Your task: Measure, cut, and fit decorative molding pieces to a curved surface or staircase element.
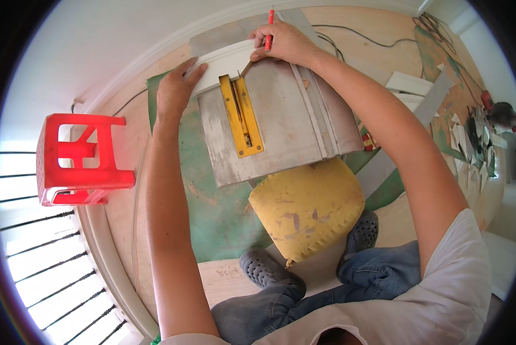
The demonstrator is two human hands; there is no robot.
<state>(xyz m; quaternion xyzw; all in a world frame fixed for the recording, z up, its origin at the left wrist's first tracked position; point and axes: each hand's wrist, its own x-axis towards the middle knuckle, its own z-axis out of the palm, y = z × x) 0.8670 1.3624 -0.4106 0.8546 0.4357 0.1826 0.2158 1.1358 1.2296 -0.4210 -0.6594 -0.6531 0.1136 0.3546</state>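
Observation:
A white moulding board [222, 64] lies across the far edge of a grey metal saw table [287, 109]. My left hand [176, 87] grips the board's left end, thumb and fingers on either side of it. At its other end is my right hand [289, 43], closed around a red pen [269, 31] that stands nearly upright, with the lower fingers by the board's end. Close in front of the board, a yellow blade insert [233, 118] with a long slot is set into the table. Parts of the board's right end are hidden by my right fingers.
A scuffed yellow bag-like piece [307, 210] bulges below the table's near edge, between my feet. A red plastic stool [51, 161] stands left beside a railing [45, 247]. White offcuts [410, 83], tools [479, 129] and cables [373, 43] lie to the right and behind.

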